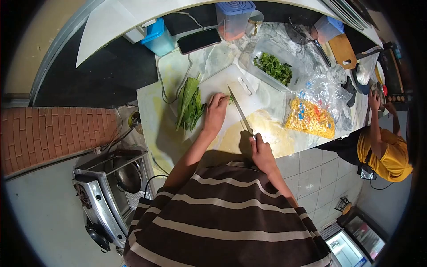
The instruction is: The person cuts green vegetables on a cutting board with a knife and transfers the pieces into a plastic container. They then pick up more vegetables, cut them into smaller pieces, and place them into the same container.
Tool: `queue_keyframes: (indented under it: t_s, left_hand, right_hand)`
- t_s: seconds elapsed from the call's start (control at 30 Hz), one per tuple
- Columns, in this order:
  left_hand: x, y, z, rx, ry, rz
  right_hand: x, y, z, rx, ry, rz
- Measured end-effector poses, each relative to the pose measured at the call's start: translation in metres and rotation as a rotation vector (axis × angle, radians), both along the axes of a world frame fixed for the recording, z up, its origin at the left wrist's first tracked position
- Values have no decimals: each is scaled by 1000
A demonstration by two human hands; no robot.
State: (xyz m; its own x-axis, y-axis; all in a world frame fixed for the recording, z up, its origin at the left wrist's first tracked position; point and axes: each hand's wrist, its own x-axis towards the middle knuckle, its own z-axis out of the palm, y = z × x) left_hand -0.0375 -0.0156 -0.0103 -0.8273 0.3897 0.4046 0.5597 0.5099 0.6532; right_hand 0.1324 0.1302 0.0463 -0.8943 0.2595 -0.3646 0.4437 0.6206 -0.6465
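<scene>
My right hand point(262, 153) is closed round the handle of a kitchen knife point(239, 109), whose long blade points away from me over a white cutting board point(233, 80). Beside the blade, my left hand point(215, 110) presses down with curled fingers on leafy greens. Small cut green bits show between its fingertips and the knife. Left of that hand lies the bunch of leafy greens point(190, 104), its long stalks and leaves across the board's left side. The part under my left palm is hidden.
A clear container point(278, 64) of chopped greens stands behind the board. To the right lies a bag of yellow pieces point(310, 118). A phone point(199, 41) with a cable and lidded tubs line the back. At far right, a person in a yellow top point(393, 153) works. A gas stove point(100, 204) stands left.
</scene>
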Motion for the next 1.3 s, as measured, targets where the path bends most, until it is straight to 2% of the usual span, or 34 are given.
queue_keyframes:
  t_s: [0.17, 0.23, 0.33, 0.73, 0.8, 0.97, 1.07, 1.17, 1.3]
  left_hand:
    - [-3, 3, -11, 105, -52, 32]
    - [-4, 5, -13, 189, -206, 98]
    - [-4, 2, -15, 182, -252, 42]
    - [-6, -1, -16, 88, -160, 34]
    - [-5, -2, -15, 81, -153, 21]
    - [-3, -5, -2, 49, -122, -12]
    - [-4, -11, 6, 123, -124, 77]
    - [-8, -17, 0, 213, -241, 107]
    - [-11, -5, -1, 230, -303, 99]
  right_hand:
    - [2, -1, -6, 26, -15, 13]
    - [1, -1, -5, 45, -11, 16]
    - [2, -4, -5, 48, -29, 12]
    - [-14, -6, 9, 106, -77, 66]
    - [-22, -5, 9, 158, -140, 81]
    - [-39, -12, 4, 223, -108, 68]
    - [-34, -12, 8, 237, -108, 57]
    - [-22, -6, 16, 176, -158, 64]
    - [-13, 4, 0, -78, -43, -89]
